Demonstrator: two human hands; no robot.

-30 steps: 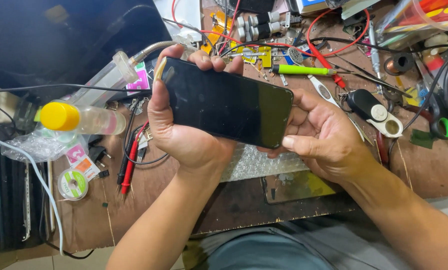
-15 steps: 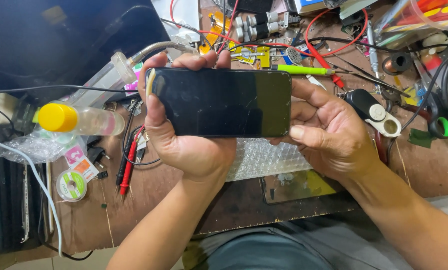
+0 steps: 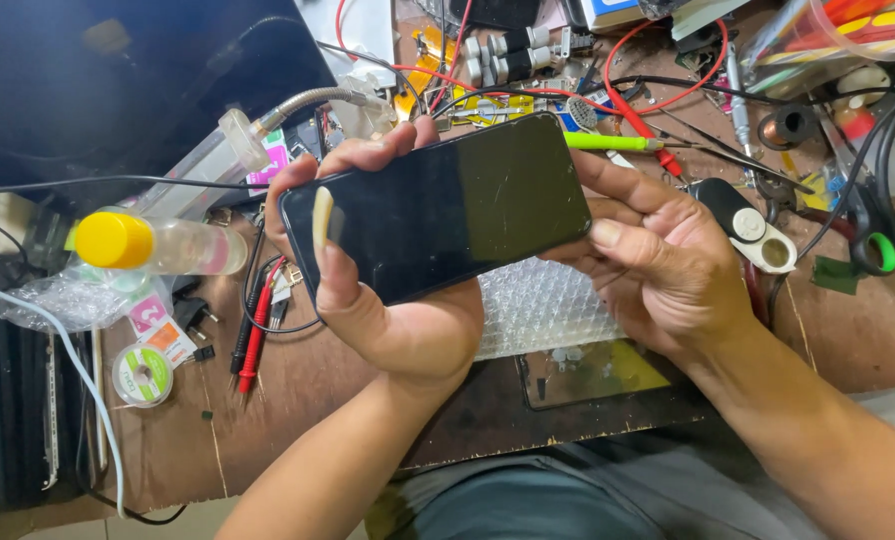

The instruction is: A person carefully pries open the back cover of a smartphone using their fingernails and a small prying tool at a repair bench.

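A black smartphone with a dark, scratched screen is held level above the workbench, screen up. My left hand wraps its left end from below, thumb lying across the screen's left edge. Around the phone's right end sits my right hand, its thumb pressed on the lower right corner and its fingers behind the phone. Below the phone lies a sheet of bubble wrap.
A clear bottle with a yellow cap lies at the left beside a solder spool and red probes. Red and black wires, a green pen, a black-and-white tool and green-handled scissors crowd the back and right.
The phone has tilted so its right end sits higher, and my left thumb has come up over the screen's left edge. Both hands kept their hold.
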